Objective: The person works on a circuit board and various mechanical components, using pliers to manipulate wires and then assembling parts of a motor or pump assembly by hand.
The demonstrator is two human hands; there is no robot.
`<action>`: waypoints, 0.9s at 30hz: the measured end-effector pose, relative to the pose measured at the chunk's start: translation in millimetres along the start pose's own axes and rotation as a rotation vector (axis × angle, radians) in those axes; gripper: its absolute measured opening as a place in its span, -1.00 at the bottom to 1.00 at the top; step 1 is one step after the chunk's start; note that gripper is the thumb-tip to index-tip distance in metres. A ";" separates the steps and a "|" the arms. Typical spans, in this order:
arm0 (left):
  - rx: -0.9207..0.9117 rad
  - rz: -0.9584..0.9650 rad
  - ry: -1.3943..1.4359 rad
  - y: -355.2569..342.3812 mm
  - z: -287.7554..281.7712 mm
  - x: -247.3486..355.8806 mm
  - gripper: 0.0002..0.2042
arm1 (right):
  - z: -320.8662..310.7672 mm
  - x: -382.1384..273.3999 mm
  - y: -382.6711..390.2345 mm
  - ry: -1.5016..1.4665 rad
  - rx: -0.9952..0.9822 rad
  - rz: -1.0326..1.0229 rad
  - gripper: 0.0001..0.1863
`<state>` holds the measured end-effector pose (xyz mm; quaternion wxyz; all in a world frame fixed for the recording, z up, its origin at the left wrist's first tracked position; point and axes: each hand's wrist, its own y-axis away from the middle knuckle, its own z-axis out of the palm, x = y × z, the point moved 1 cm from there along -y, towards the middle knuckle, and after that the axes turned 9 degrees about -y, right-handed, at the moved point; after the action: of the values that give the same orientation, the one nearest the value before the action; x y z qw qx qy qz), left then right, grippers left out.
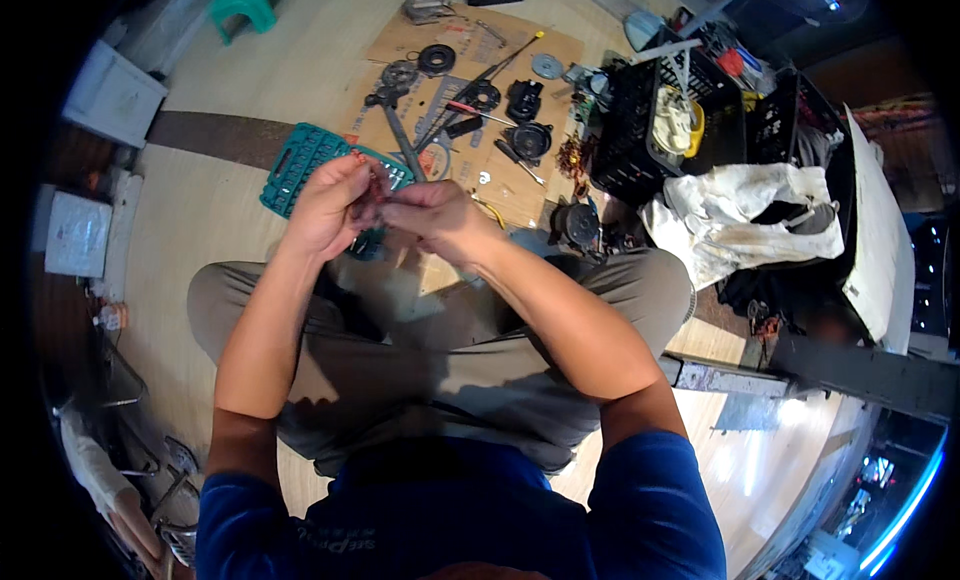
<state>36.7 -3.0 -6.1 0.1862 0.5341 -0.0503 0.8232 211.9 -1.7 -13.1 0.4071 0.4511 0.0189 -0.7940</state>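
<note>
Reddish piece, blurred, mostly hidden; left fingers and right fingers pinched closed on it.

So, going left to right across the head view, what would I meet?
White boxes, green stool, left hand, right hand, black cylinder, white cloth.

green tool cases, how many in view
1: the green tool case, left of centre, partly covered by the left hand; others could be hidden.
</note>
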 end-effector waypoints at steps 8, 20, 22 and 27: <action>0.213 -0.005 0.007 -4.6 1.0 -0.4 -0.82 | -7.3 4.2 -8.4 0.343 0.118 -0.196 -0.78; 0.182 -0.003 0.138 -6.0 -0.3 -0.7 -0.79 | -10.1 4.7 -10.3 0.356 0.165 -0.195 -0.79; 0.314 -0.067 0.044 -3.7 5.4 -3.7 -0.80 | -9.0 5.9 -10.1 0.719 0.317 -0.372 -0.79; 0.342 -0.053 -0.217 -1.1 7.0 -3.0 -0.83 | -5.9 6.0 -5.8 0.790 0.263 -0.453 -0.79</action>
<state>44.2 -4.7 -6.0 0.1077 0.6446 0.0846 0.7521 210.6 0.7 -22.9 0.1248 0.7509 0.1692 -0.6261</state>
